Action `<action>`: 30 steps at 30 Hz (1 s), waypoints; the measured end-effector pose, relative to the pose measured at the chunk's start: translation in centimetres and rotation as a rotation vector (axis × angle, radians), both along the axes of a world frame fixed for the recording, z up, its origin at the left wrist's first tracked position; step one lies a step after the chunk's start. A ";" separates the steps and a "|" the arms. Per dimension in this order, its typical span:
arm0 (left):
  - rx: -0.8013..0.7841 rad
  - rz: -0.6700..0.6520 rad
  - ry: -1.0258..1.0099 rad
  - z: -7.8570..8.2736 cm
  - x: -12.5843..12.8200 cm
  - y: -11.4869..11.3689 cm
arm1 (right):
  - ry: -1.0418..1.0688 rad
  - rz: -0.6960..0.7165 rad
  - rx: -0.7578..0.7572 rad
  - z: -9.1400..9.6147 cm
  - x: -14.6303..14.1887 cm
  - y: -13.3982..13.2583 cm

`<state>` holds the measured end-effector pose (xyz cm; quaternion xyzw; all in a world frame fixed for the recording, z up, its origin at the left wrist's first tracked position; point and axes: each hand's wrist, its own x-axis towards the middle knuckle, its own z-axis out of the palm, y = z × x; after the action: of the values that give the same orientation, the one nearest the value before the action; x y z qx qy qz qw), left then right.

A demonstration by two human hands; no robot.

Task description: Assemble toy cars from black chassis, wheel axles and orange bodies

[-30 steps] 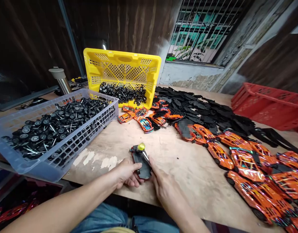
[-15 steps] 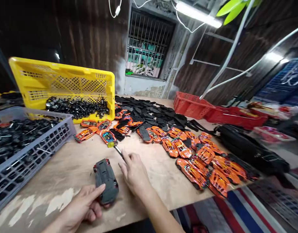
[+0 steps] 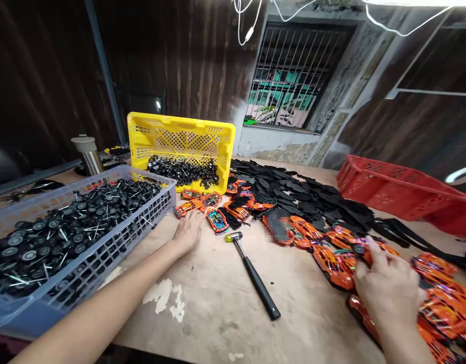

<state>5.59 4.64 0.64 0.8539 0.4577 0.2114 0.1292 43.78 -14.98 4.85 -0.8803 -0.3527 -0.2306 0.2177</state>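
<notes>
My left hand [image 3: 189, 232] reaches to the small group of orange car shells [image 3: 187, 207] by the yellow crate; its fingers stretch forward at the nearest shells, with nothing visible in them. An upturned shell with a blue inside [image 3: 217, 221] lies just right of it. Over the pile at right, my right hand [image 3: 390, 288] has thumb and forefinger closed about an orange toy car [image 3: 364, 250], partly hidden by the hand. Between the hands a hammer [image 3: 257, 283] with a black handle and yellow-tipped head lies on the table, touched by neither.
At left stands a lilac basket [image 3: 119, 235] of black wheels on axles. Behind it, a tipped yellow crate [image 3: 181, 124] holds more wheel parts. Black flat parts [image 3: 289, 187] spread at the back. Red crates [image 3: 388, 189] stand back right, a metal tumbler [image 3: 91, 157] back left.
My right hand has let go of the hammer and moved right to the orange cars. My left hand no longer holds the dark-bottomed car and has moved forward. The view has turned left.
</notes>
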 end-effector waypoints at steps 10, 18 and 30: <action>0.088 -0.180 0.200 -1.4 2.1 0.6 | 0.116 0.836 -0.156 -6.5 -13.6 4.4; 0.069 -0.325 0.231 0.5 -3.6 -4.8 | 0.041 0.624 -0.336 -8.4 -8.9 4.5; 0.221 0.133 0.629 5.7 -10.1 -2.4 | -0.040 0.763 -0.402 -6.9 -15.4 17.0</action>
<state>-4.51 2.23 6.37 0.8544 0.5042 -0.0062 -0.1256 28.38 2.05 -2.00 -0.7070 -0.6951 -0.0774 0.1044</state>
